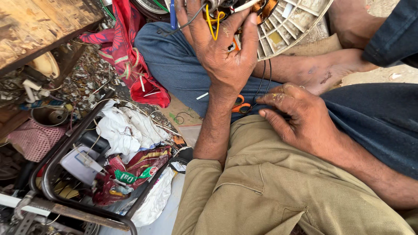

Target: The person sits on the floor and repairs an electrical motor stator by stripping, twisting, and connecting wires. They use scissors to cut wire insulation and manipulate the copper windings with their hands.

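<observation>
My left hand (222, 52) is raised at the top centre, its fingers closed around the hub of a fan motor (261, 8) with copper windings. A yellow wire loop (213, 24) hangs between its fingers. A white plastic fan grille (296, 21) lies behind the motor. My right hand (296, 119) rests low on my lap, with thumb and forefinger pinched at the lower end of a thin black wire (264, 85) that hangs from the motor. An orange-handled tool (239, 105) lies on my blue trousers between the two hands, partly hidden by my left wrist.
A bare foot (331, 69) rests at the right under the grille. A red cloth (130, 56) lies on the ground at the left. A black metal frame (56, 161) holds rags, packets and scraps. A worn wooden board (35, 26) fills the top left corner.
</observation>
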